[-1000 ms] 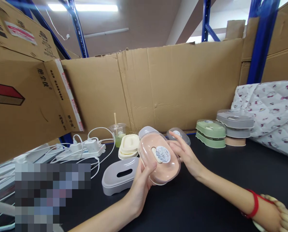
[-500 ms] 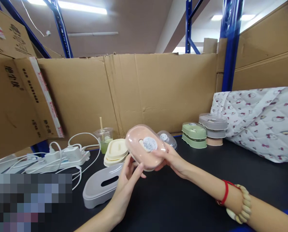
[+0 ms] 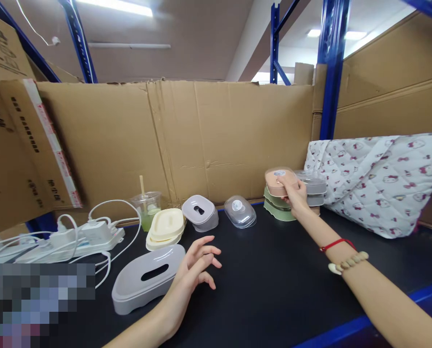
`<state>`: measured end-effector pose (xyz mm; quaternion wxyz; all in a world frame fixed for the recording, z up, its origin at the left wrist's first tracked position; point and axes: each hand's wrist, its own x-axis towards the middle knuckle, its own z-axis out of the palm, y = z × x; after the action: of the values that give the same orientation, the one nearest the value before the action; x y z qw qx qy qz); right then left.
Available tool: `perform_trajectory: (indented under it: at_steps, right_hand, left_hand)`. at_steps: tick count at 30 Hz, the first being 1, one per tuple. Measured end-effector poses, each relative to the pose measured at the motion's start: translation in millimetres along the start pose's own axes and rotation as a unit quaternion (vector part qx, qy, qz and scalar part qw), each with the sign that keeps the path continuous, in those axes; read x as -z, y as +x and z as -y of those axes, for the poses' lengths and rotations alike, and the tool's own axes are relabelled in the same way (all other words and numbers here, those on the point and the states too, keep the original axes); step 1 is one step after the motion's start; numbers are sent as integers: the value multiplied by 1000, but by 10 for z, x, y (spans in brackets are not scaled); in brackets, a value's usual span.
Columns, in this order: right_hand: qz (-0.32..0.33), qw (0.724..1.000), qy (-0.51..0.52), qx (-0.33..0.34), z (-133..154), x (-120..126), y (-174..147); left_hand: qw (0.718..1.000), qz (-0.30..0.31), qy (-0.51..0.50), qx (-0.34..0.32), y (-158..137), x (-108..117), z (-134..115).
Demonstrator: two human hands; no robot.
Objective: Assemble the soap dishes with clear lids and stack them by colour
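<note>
Pink box [image 3: 273,181] faces label [image 3: 279,173] up, long axis roughly sideways.

Pink case [image 3: 271,184]: one. Loose grey covers [image 3: 129,285]: two. Clear lid [image 3: 241,215]: one. Cream pieces [image 3: 168,224]: two. Green tiers [image 3: 279,213]: two visible. Stacked grey tiers [image 3: 316,187]: two visible. Peach tier [image 3: 315,210]: one. Drink cup [image 3: 151,220]: one. Straw [image 3: 142,186]: one. Power strip [image 3: 117,238]: one. Patterned bag [image 3: 375,183]: one.

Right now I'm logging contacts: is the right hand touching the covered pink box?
Touching. The head view shows the right hand gripping the covered pink box, one digit laid across its top with no gap visible.
</note>
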<state>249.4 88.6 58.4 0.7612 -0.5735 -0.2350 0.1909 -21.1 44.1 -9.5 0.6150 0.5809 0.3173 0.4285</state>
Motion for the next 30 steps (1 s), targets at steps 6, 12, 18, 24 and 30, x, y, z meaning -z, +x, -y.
perform_trajectory:
  at_steps: [6,12,18,24,30]
  right_hand:
    - [1,1000,5,-25,42,36,19]
    - [-6,999,-32,9,37,46,-14]
    - [-12,991,-105,84,-59,77,26]
    - [-34,955,-255,148,-5,122,9]
    - [-35,895,-399,197,14,140,-20]
  left_hand:
    - [1000,9,-3,5,-20,-21,-2]
    - [1000,28,-5,0,8,13,45]
    - [999,30,-12,3,38,35,68]
    - [1000,-5,-18,-12,-22,-53,31]
    - [999,-6,-36,-10,-33,-80,12]
